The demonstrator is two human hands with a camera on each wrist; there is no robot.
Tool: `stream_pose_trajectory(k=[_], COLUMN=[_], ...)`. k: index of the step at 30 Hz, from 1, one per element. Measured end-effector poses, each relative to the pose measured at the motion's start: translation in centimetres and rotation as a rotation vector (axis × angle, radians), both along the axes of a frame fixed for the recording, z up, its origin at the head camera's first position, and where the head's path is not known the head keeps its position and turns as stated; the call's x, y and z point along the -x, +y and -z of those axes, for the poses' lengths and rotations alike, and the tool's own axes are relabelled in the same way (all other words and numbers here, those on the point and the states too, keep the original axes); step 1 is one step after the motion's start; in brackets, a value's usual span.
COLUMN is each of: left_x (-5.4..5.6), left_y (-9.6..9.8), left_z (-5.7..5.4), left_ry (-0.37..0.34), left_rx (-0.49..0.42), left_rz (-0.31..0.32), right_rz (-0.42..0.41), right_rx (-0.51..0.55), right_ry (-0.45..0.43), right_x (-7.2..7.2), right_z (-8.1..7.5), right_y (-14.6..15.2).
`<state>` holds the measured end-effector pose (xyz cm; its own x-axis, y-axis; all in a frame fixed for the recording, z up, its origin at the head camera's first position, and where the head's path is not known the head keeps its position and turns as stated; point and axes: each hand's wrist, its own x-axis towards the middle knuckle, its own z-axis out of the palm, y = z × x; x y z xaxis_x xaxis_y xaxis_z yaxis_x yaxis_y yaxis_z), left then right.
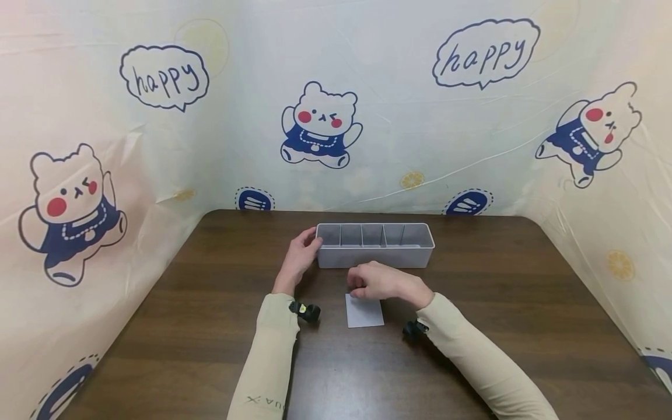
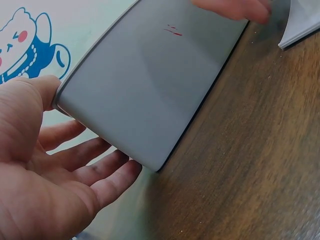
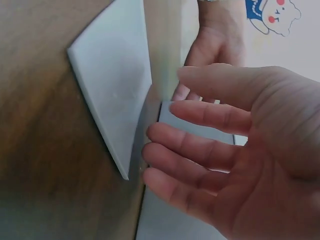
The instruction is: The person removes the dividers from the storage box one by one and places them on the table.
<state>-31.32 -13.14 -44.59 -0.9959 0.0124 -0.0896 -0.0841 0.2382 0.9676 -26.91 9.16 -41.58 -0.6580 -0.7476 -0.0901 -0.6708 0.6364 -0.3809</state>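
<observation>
A grey storage box (image 1: pixel 374 258) with dividers stands on the table. My left hand (image 1: pixel 303 252) holds its left end, thumb at the rim and fingers along the outer end wall, as the left wrist view shows. In front of the box lies a square white pad of paper (image 1: pixel 365 314), its near sheets lying flat and its edge showing some thickness in the right wrist view. Over the pad's far edge hovers my right hand (image 1: pixel 382 281), fingers loosely bent, palm bare in the right wrist view. Nothing sits between its thumb and fingers.
The brown wooden table (image 1: pixel 210 326) spreads out on both sides. Behind it hangs a pale curtain (image 1: pixel 388 146) printed with bears and the word "happy". Black wrist cameras are strapped at both cuffs, low over the tabletop.
</observation>
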Motion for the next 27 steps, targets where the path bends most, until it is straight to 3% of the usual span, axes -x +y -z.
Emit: stream_pose_trajectory(k=[7,14,21,27], left_x=[0.0,0.1,0.2,0.1], left_y=[0.1,0.1,0.0,0.1], left_z=[0.0,0.1,0.1,0.0], left_ry=[0.026,-0.004,-0.003,0.007], left_rx=[0.004,-0.005,0.007,0.016], left_rz=[-0.005,-0.004,0.001,-0.003], right_rz=[0.065,0.149,0.272,0.303], right_rx=[0.096,0.223,0.34,0.419], right_ry=[0.05,0.134,0.189,0.249], right_x=[0.5,1.0,1.7,2.2], right_z=[-1.1,-2.1,-2.3,-2.5], right_y=[0.9,2.0,3.1,3.6])
